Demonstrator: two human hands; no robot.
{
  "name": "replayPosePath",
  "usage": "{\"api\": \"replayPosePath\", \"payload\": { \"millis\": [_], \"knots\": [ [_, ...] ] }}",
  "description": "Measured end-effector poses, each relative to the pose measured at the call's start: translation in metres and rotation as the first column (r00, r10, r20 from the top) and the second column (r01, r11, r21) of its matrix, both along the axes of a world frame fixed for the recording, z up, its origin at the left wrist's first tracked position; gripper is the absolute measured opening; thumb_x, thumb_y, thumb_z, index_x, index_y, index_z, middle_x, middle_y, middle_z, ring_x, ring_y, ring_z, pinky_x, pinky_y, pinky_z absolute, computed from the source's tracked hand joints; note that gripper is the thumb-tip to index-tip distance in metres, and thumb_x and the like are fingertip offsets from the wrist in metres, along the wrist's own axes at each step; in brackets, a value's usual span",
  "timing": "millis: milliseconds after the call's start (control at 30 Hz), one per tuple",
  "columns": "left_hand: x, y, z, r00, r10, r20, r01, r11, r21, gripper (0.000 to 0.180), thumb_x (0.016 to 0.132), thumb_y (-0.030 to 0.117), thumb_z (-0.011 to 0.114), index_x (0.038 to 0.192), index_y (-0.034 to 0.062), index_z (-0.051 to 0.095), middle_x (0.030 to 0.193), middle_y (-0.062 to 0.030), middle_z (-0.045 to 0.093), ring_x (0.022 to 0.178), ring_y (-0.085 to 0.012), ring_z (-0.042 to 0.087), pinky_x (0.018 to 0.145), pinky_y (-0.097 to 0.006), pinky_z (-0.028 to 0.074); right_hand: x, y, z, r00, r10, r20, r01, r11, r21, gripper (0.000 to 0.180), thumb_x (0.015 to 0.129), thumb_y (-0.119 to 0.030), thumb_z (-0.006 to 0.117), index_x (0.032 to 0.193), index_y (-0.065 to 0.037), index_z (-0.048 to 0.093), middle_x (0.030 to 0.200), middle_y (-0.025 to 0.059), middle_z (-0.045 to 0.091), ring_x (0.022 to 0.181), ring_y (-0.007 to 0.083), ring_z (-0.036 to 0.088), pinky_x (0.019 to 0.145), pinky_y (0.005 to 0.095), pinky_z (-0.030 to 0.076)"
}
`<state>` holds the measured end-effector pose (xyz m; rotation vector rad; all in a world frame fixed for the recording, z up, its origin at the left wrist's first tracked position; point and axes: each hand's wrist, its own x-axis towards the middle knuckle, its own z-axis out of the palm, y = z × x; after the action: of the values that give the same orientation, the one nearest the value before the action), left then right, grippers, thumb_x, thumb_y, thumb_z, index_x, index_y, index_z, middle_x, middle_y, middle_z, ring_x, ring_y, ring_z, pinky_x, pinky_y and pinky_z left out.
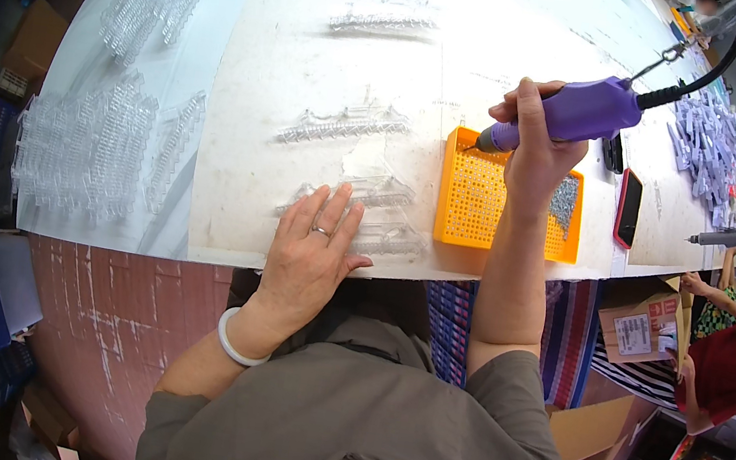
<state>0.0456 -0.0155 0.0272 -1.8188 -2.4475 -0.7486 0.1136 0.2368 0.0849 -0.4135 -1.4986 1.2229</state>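
Observation:
My right hand (537, 146) is wrapped round a purple electric screwdriver (595, 114), which hangs from a hook and a black cable. Its dark tip points down over an orange tray (446, 185) whose left part is a grid of small holes. A heap of small grey screws (564, 204) lies in the tray's right part, partly behind my forearm. With fingers stretched out, my left hand (315, 232) lies flat over clear plastic parts (383, 192) near the table's front edge. Further back lie a second row of clear parts (345, 127) and a third (385, 21).
Stacks of clear plastic parts (86, 140) cover the table's left side. To the right lie a phone (628, 209), a pile of pale purple pieces (709, 143) and a grey screwdriver (719, 239). Beyond, a person in red (728, 370) handles a cardboard box (639, 323).

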Motion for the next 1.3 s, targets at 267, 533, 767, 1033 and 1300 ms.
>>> {"api": "replayPosePath", "payload": {
  "millis": [267, 533, 767, 1033, 1300],
  "knots": [
    [0.000, -0.003, -0.002, 1.000, 0.011, 0.008, -0.012, 0.999, 0.033, 0.064, 0.069, 0.026, 0.079, 0.125, 0.0016, 0.058, 0.138, -0.0143, 0.050, 0.124, -0.0344, 0.046, 0.102, -0.045, 0.040, 0.000, -0.001, 0.000, 0.998, 0.059, 0.019, -0.059, 0.998, 0.032, 0.005, 0.088, -0.001, 0.066, 0.091, 0.000, 0.062, 0.075, 0.0082, 0.066, 0.063, 0.0155, 0.068, 0.060, 0.0258, 0.056],
    [0.002, -0.006, -0.005, 0.999, 0.017, 0.049, -0.021, 0.997, 0.074, 0.066, 0.066, 0.025, 0.080, 0.124, 0.0021, 0.059, 0.136, -0.0134, 0.050, 0.125, -0.0332, 0.045, 0.102, -0.043, 0.040, 0.002, -0.033, 0.033, 0.958, 0.210, -0.194, -0.210, 0.978, 0.021, 0.005, 0.087, 0.003, 0.062, 0.090, -0.001, 0.060, 0.076, 0.0115, 0.066, 0.057, 0.0159, 0.065, 0.056, 0.0255, 0.056],
    [0.004, -0.007, -0.008, 0.998, 0.062, -0.023, -0.060, 0.997, 0.045, 0.065, 0.069, 0.033, 0.078, 0.124, 0.0033, 0.059, 0.135, -0.0117, 0.051, 0.123, -0.0322, 0.046, 0.103, -0.043, 0.040, -0.030, -0.092, 0.029, 0.851, 0.473, -0.230, -0.482, 0.876, 0.020, 0.008, 0.086, 0.006, 0.061, 0.091, 0.000, 0.057, 0.075, 0.0134, 0.065, 0.056, 0.0157, 0.065, 0.051, 0.0261, 0.055],
    [0.001, -0.010, -0.016, 0.999, 0.035, -0.024, -0.033, 0.997, 0.071, 0.068, 0.071, 0.038, 0.076, 0.128, 0.0057, 0.056, 0.139, -0.0106, 0.048, 0.123, -0.0309, 0.046, 0.102, -0.043, 0.040, -0.045, -0.107, 0.013, 0.860, 0.503, -0.086, -0.508, 0.860, -0.055, 0.010, 0.086, 0.005, 0.064, 0.092, 0.001, 0.058, 0.076, 0.0097, 0.065, 0.060, 0.0140, 0.066, 0.053, 0.0240, 0.055],
    [-0.001, -0.012, -0.016, 0.999, 0.031, -0.030, -0.030, 0.999, 0.040, 0.069, 0.074, 0.039, 0.074, 0.131, 0.0064, 0.053, 0.140, -0.0103, 0.047, 0.124, -0.0302, 0.046, 0.103, -0.043, 0.039, -0.048, -0.106, 0.009, 0.857, 0.506, -0.095, -0.511, 0.859, -0.028, 0.008, 0.087, 0.003, 0.065, 0.092, 0.000, 0.059, 0.075, 0.0087, 0.065, 0.061, 0.0131, 0.066, 0.053, 0.0234, 0.055]
  ]
}}
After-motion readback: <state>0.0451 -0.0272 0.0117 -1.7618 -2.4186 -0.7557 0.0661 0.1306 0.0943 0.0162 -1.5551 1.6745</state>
